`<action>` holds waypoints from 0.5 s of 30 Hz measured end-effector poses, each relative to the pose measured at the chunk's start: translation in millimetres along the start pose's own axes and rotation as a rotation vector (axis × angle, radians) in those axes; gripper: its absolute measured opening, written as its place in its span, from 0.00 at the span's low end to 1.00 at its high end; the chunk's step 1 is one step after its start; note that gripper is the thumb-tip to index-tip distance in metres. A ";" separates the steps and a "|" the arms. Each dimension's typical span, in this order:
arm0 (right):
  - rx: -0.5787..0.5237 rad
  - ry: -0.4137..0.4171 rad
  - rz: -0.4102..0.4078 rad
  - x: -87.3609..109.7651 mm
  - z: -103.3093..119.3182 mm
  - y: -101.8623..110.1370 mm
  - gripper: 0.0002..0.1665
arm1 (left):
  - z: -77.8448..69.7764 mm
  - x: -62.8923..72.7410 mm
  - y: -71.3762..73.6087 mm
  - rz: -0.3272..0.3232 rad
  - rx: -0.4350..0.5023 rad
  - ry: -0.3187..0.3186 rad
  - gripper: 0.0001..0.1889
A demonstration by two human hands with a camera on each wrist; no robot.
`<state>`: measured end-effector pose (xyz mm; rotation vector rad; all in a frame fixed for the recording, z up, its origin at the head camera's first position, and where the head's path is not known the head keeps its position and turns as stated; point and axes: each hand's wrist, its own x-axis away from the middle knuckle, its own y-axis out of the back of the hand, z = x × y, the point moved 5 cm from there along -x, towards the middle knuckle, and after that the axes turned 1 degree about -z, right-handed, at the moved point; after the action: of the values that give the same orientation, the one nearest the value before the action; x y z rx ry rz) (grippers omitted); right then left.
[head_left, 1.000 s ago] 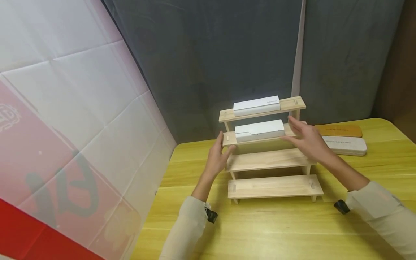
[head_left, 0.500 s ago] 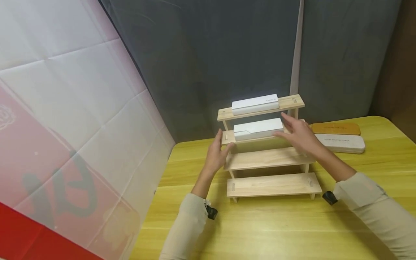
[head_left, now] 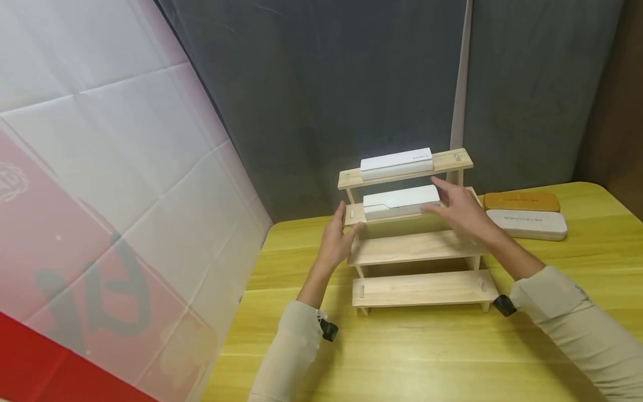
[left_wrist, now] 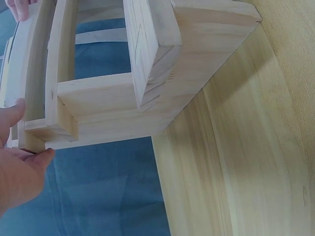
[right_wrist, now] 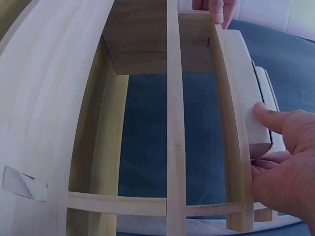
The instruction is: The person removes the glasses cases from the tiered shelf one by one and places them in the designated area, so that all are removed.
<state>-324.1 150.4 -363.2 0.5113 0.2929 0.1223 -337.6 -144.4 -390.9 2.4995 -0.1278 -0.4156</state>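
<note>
A stepped wooden display stand [head_left: 422, 289] has several shelves. My left hand [head_left: 335, 241] grips the left end of the second shelf from the top, thumb and fingers on either side of the board in the left wrist view. On that shelf lies a white oblong case [head_left: 401, 202] with a stepped flap seam. My right hand [head_left: 464, 212] holds the case's right end, its thumb [right_wrist: 269, 118] on the front face and the other fingers round the end and back. A second white oblong case [head_left: 397, 164] lies on the top shelf.
Right of the stand, an orange case [head_left: 522, 201] and an off-white case [head_left: 527, 224] lie side by side on the yellow wood-grain table [head_left: 402, 357]. A grey curtain [head_left: 326, 111] hangs behind; a printed white sheet [head_left: 125, 151] is at the left.
My right hand has moved left from beside the case to take hold of its right end. My left hand stays on the shelf end. The case looks unmoved.
</note>
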 end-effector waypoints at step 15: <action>-0.014 -0.004 -0.050 -0.8 -0.1 0.4 0.46 | 1.4 -3.7 0.3 -0.028 -0.005 0.020 0.44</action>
<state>-324.9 150.7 -362.9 0.4901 0.3000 0.0746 -341.6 -144.6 -390.8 2.5019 -0.0838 -0.4015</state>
